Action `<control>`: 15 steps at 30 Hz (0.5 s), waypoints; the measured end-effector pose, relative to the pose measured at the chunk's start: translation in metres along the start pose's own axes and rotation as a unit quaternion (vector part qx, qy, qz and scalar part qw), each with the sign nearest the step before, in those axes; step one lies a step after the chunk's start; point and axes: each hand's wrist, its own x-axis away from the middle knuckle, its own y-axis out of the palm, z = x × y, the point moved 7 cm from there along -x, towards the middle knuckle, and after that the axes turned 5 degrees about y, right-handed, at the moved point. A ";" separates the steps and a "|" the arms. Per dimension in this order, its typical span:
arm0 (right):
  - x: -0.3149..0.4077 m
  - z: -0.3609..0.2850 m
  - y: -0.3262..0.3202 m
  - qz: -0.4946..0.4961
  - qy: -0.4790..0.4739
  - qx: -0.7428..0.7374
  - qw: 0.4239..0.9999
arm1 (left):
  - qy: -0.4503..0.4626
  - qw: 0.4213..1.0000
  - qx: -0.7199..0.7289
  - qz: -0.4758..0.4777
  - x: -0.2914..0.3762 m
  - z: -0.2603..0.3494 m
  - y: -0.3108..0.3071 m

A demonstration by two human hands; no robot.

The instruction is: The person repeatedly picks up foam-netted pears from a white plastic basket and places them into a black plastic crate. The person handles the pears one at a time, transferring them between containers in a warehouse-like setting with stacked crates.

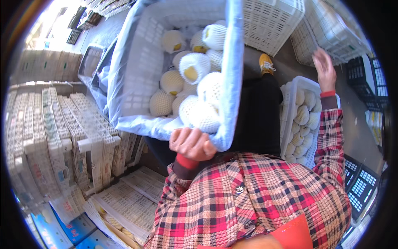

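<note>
My left hand [192,144] grips the near rim of a white plastic crate [133,102], which is lined with pale blue sheeting [234,62]. Inside this crate, round yellow fruits in white foam net sleeves [194,68] are heaped towards its right side. Out to the right, my right hand [325,70] is held up, its fingers somewhat apart and nothing in it. Below that hand, beside my leg, stands a second white crate [297,82] full of smaller net-sleeved fruits [301,115].
Stacked white crates [270,25] stand ahead, with more stacked white crates [332,34] to the right. Black crates [357,180] lie along the right side. White slatted plastic crates [62,133] crowd the left. Blue printed cartons [70,227] sit at the lower left.
</note>
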 end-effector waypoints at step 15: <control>0.097 -0.220 0.486 -0.607 -0.332 0.372 0.619 | 0.067 0.991 0.097 0.065 -0.016 0.018 0.011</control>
